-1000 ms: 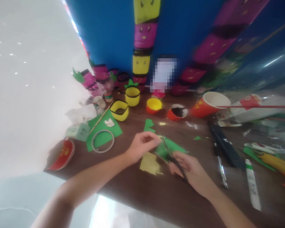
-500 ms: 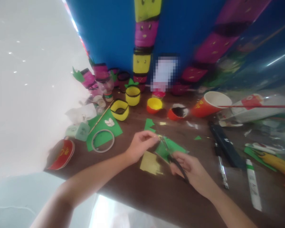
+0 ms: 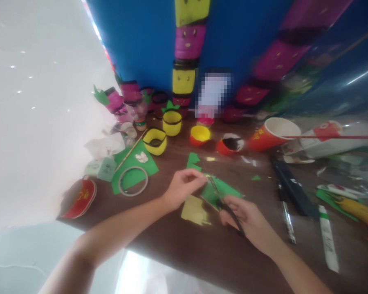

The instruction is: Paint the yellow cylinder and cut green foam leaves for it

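My left hand (image 3: pixel 185 185) pinches a tiny piece of yellow paper (image 3: pixel 207 177) between thumb and fingertips. Wrapped round the black handles of a pair of scissors (image 3: pixel 230 210) is my right hand (image 3: pixel 243 212). The scissor blades point up and left, their tips at the small yellow piece; whether they touch it is too blurred to tell. Under the blades lies a sheet of green paper (image 3: pixel 228 188). A larger yellow paper (image 3: pixel 194 210) with a ragged edge rests on the table just below my left hand. Beyond the fingers sits a cut green scrap (image 3: pixel 193 160).
Yellow cups (image 3: pixel 155 143), an orange cup with a yellow inside (image 3: pixel 199 136) and a cup with black inside (image 3: pixel 230 145) stand behind. Left is a tape roll (image 3: pixel 133 195) on green paper. Right lie a black case (image 3: pixel 294 188), a pen (image 3: pixel 287 220) and a marker (image 3: pixel 328 241).
Hardly anything differs. Both hands keep their places, with the scissor tips still at the small yellow piece; the whole view has shifted very slightly.
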### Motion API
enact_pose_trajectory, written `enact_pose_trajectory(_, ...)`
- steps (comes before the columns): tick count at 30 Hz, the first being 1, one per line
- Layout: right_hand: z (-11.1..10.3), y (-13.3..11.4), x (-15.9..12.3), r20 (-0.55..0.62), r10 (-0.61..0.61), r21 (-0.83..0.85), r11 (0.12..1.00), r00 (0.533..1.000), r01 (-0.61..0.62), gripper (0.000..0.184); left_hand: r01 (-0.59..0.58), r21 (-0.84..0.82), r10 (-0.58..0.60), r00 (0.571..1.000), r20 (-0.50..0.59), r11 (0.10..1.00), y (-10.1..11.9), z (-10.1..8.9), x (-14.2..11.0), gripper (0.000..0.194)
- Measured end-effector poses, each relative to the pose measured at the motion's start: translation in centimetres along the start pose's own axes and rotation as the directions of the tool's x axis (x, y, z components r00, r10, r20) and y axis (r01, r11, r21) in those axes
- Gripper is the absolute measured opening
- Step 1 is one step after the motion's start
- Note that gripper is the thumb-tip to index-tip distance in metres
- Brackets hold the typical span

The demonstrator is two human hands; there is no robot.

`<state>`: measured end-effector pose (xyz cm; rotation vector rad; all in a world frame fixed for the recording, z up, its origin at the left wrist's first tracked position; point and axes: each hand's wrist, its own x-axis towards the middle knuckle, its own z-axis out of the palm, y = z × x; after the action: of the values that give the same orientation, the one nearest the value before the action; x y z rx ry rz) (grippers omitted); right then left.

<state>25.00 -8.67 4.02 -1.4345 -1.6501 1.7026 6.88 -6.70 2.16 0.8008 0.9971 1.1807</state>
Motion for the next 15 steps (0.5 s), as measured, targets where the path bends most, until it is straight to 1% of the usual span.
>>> enact_pose_trajectory(15, -0.06, 0.07, -0.02, 0.014, -0.005, 0.0, 1.0, 1.0, 0.005, 0.036, 0.009, -0.011, -0.009, 1.0, -0.006, 1.0, -0.14, -0.02, 0.02, 0.029)
